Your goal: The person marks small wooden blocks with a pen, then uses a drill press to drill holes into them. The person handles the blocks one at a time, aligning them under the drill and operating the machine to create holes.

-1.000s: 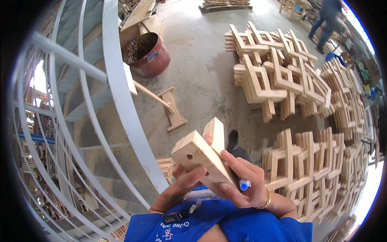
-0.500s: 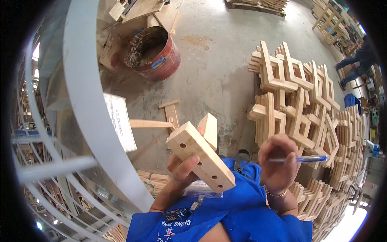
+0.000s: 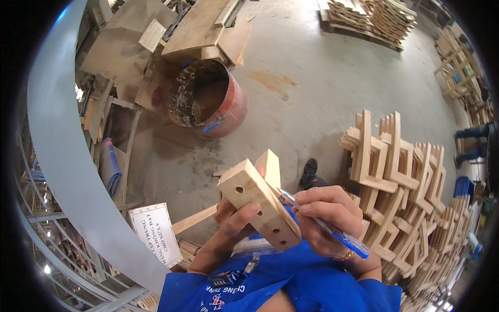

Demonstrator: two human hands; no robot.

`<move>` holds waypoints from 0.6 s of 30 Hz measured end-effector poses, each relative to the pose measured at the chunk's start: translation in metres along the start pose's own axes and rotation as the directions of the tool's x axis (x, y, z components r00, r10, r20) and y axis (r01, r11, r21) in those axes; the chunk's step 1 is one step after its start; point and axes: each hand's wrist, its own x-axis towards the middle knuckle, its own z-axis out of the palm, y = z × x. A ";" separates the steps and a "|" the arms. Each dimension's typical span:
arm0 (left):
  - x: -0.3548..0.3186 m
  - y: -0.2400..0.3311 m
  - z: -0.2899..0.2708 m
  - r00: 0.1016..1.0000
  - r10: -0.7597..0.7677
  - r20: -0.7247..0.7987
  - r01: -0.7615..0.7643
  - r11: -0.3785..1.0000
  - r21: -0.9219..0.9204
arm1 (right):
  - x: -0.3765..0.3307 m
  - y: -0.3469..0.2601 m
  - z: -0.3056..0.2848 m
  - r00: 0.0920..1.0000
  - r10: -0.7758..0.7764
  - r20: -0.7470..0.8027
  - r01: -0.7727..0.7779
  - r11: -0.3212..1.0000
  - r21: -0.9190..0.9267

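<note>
Left hand is gripping a drilled block; right hand is pinching a pen, tip pointing blockward.

Bright, pale light lies on the far floor. At left, the grey beam bends strongly; the corners are black.

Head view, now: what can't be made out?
All in the head view:
Left hand: most fingers hidden behind the holed wooden piece.
Wooden piece's far face: turned away.
Pen: tip too small to tell whether it touches wood.
Co-worker: upper body cut off by the dark fisheye rim.
</note>
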 end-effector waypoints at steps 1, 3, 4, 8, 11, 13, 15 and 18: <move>0.021 -0.001 0.006 1.000 0.009 -0.013 -0.009 1.000 -0.020 | 0.019 0.016 -0.006 1.000 -0.027 0.005 0.027 1.000 -0.017; 0.063 -0.005 0.017 0.981 0.177 -0.079 -0.175 0.984 0.029 | 0.055 0.038 -0.017 0.997 -0.044 0.060 0.043 0.999 0.032; 0.085 -0.008 0.025 0.938 0.328 -0.109 -0.316 0.942 0.111 | 0.073 0.049 -0.022 0.995 -0.054 0.085 0.049 0.997 0.055; 0.157 -0.012 0.053 0.932 0.352 -0.088 -0.338 0.931 0.139 | 0.136 0.100 -0.051 0.988 -0.098 0.116 0.091 0.994 0.062; 0.215 -0.030 0.074 0.819 0.559 -0.131 -0.512 0.814 0.274 | 0.182 0.129 -0.071 0.981 -0.090 0.169 0.081 0.995 0.055; 0.248 -0.034 0.079 0.839 0.532 -0.115 -0.489 0.829 0.271 | 0.213 0.149 -0.082 0.978 -0.109 0.177 0.102 0.994 0.047; 0.283 -0.043 0.084 0.838 0.531 -0.124 -0.485 0.830 0.275 | 0.244 0.168 -0.088 0.973 -0.119 0.196 0.115 0.993 0.029; 0.340 -0.063 0.089 0.817 0.556 -0.153 -0.498 0.813 0.301 | 0.296 0.192 -0.095 0.965 -0.110 0.239 0.119 0.993 -0.021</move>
